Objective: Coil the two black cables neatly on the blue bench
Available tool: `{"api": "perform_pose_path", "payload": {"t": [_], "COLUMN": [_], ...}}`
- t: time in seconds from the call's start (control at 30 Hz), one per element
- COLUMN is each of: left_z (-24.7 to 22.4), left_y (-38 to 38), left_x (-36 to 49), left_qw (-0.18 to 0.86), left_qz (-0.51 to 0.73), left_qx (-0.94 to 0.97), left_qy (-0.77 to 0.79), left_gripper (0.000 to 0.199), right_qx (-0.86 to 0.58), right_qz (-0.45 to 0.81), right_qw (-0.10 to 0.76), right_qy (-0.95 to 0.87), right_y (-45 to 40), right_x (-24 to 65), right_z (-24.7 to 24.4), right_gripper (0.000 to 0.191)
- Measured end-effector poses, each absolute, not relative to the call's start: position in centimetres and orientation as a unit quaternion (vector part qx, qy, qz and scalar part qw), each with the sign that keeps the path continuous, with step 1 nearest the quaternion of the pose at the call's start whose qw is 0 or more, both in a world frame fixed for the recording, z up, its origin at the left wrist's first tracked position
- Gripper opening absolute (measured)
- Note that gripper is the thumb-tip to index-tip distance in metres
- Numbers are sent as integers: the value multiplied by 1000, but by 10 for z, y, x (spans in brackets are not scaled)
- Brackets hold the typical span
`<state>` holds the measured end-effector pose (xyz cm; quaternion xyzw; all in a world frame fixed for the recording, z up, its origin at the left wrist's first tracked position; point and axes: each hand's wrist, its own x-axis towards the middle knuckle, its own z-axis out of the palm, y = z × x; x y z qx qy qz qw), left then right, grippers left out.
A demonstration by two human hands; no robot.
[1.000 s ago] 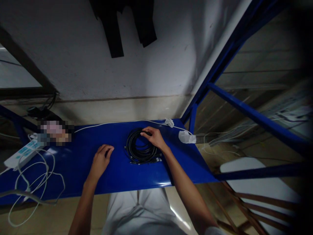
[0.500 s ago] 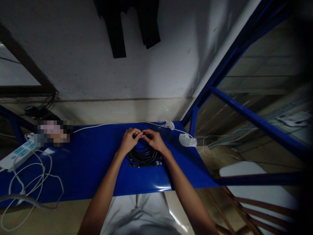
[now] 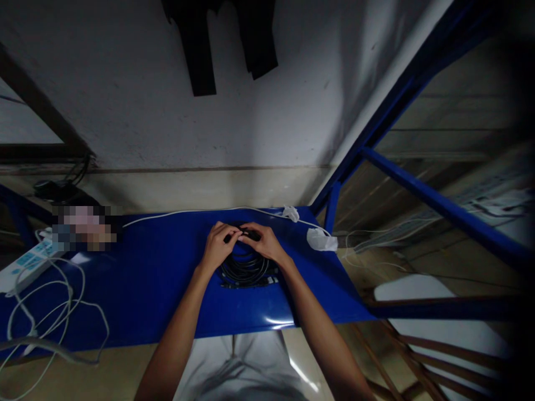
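A coil of black cable (image 3: 244, 271) lies on the blue tabletop (image 3: 146, 284), with several connector ends along its near side. At the far side of the coil, my left hand (image 3: 219, 243) is closed, thumb and fingers pinching the black cable. My right hand (image 3: 262, 240) is curled round the same part of the coil from the other side. The fingertips of both hands meet above it. What exactly lies between the fingertips is too dark and small to make out.
To the left lie a white power strip (image 3: 29, 264) and a loose tangle of white cable (image 3: 69, 292). A white cord (image 3: 188, 211) runs along the back edge to crumpled white wrapping (image 3: 321, 240) at the right. Blue frame bars (image 3: 418, 186) and a chair (image 3: 443, 334) stand right.
Both hands stay at the far side of the coil, with only a slight shift of the fingers. The view has moved a little.
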<state>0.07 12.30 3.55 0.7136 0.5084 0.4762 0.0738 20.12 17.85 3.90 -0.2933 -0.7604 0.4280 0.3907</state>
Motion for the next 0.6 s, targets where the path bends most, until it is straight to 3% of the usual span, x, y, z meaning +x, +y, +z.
{"api": "perform_pose_path", "payload": {"t": [0.13, 0.37, 0.6], "left_z": [36, 35, 35], "left_y": [122, 121, 121], "left_x": [1, 2, 1], "left_qw": [58, 62, 66], "left_qz": [462, 483, 482], "left_qx": [724, 708, 707], "left_qy": [510, 512, 513], "left_gripper": [16, 15, 15], "right_qx": [-294, -298, -313], "right_qz": [441, 439, 446], "right_qw": [389, 387, 382], "right_qy": [-753, -754, -747], "right_y": [182, 181, 182], "right_x": [201, 200, 200], "right_z": [34, 36, 35], "right_gripper": [45, 31, 36]}}
